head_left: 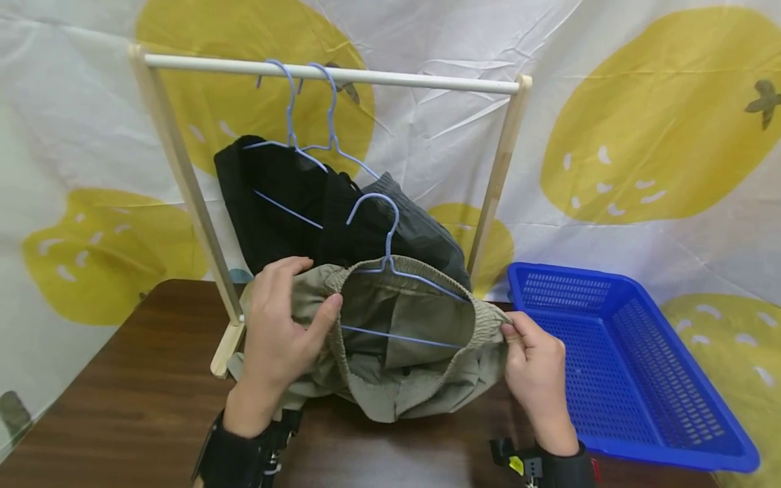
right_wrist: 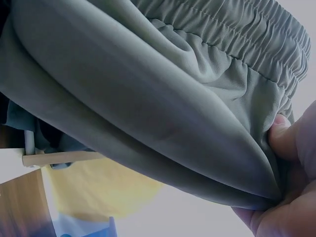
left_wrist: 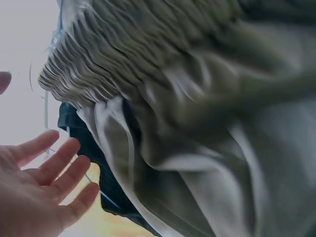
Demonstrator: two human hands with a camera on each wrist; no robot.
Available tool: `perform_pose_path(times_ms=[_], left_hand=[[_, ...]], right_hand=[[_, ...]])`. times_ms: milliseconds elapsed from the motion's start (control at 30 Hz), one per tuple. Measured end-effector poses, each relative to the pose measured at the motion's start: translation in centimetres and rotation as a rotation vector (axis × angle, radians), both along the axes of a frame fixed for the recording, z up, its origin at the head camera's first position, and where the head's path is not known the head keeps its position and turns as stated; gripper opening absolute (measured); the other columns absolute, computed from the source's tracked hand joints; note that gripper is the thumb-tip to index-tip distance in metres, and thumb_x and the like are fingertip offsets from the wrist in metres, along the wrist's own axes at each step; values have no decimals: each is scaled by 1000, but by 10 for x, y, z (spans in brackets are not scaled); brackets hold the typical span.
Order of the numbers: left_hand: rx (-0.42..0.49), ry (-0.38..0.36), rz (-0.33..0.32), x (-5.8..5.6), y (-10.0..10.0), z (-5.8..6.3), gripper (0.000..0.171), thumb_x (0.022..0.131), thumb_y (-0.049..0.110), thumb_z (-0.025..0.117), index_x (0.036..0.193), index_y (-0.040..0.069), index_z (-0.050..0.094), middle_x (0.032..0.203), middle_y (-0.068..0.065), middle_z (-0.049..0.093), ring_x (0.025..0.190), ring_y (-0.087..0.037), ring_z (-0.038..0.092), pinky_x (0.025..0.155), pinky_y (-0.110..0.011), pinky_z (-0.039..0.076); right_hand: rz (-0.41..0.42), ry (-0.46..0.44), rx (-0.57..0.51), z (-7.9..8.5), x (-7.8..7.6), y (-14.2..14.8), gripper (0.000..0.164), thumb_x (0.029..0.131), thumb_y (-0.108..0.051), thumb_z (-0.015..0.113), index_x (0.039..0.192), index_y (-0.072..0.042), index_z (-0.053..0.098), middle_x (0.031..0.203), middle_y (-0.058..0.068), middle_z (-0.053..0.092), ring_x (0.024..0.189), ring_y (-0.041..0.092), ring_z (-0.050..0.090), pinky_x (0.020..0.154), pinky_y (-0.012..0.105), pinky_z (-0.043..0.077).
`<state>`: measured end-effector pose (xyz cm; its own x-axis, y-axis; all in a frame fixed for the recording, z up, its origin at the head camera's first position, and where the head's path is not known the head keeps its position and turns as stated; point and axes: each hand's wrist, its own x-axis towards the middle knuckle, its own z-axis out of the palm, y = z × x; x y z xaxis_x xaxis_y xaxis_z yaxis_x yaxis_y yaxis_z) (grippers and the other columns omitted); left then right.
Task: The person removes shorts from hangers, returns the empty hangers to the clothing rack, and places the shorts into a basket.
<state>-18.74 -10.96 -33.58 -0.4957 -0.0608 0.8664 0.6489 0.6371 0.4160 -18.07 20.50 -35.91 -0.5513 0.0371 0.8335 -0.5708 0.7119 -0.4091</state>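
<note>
Khaki pants (head_left: 396,400) with a gathered elastic waistband hang in front of me, waist facing up and held wide. Inside the waist opening sits a light-blue wire hanger (head_left: 392,237), its hook standing above the back edge and its lower bar crossing the opening. My right hand (head_left: 537,362) pinches the side of the pants just below the waistband, thumb against the cloth. At the other side my left hand (head_left: 281,325) has its fingers spread beside the waistband; the left wrist view shows those fingers (left_wrist: 64,163) extended, apart from the cloth.
Behind the pants, a wooden rack with a white rod (head_left: 415,79) carries black clothing (head_left: 274,203) and a dark grey garment (head_left: 427,217) on blue hangers. A blue plastic basket (head_left: 665,318) stands at the right on the brown table (head_left: 140,379). A lemon-print cloth (head_left: 451,142) hangs behind.
</note>
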Motion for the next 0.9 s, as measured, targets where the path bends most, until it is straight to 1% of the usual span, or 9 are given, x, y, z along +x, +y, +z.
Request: perform_pose_path(times_ms=[100,233,300,433,533,633,767,900], left_hand=[[-61,-50,16,-3,-1,-3,82,96,71,53,125,-5,63,124,-22,62,117,-41,55,101,-57,38],[-114,-134,36,-5,-2,-8,89,91,80,52,127,-1,63,128,-18,62,121,-39,54,99,-60,36],[-126,-169,40,-6,-3,-10,88,90,79,54,130,1,63,130,-16,62,123,-38,54,100,-61,36],[-139,-205,40,-8,-5,-14,84,88,74,62,131,2,63,128,-16,63,120,-38,55,102,-60,37],[-149,-211,43,-10,-6,-16,82,87,71,64,128,1,64,123,-17,64,114,-39,56,101,-57,39],[-153,-201,46,-13,-7,-18,81,88,72,63,123,-1,66,117,-18,65,108,-39,56,97,-54,41],[-142,-168,45,-15,-6,-19,84,88,77,59,114,-2,67,106,-19,64,98,-39,55,88,-51,42],[-125,-150,53,-16,-4,-19,87,88,83,52,101,-2,66,94,-18,61,87,-38,52,75,-46,38]], right_hand=[[-19,-2,-13,1,1,4,13,90,11,69,90,-1,74,82,13,75,66,28,67,62,28,46],[-38,-8,-33,3,2,8,13,89,11,69,89,-1,74,80,13,74,64,24,63,62,25,44],[-44,-11,-40,3,2,10,13,89,11,69,88,-1,73,80,13,74,64,20,61,61,24,43],[-45,-19,-47,4,2,13,12,90,10,69,88,0,74,80,12,74,66,10,59,62,22,43],[-42,-21,-54,5,2,15,12,90,11,68,87,0,74,81,13,74,68,4,58,63,21,43],[-36,-23,-63,6,3,15,13,90,11,68,88,0,74,82,13,74,69,3,57,63,20,42],[-25,-32,-69,7,2,16,14,90,12,68,88,0,74,82,14,74,69,1,57,64,18,42],[-26,-50,-69,5,1,17,13,91,11,68,88,0,75,83,13,75,72,-6,55,64,17,42]])
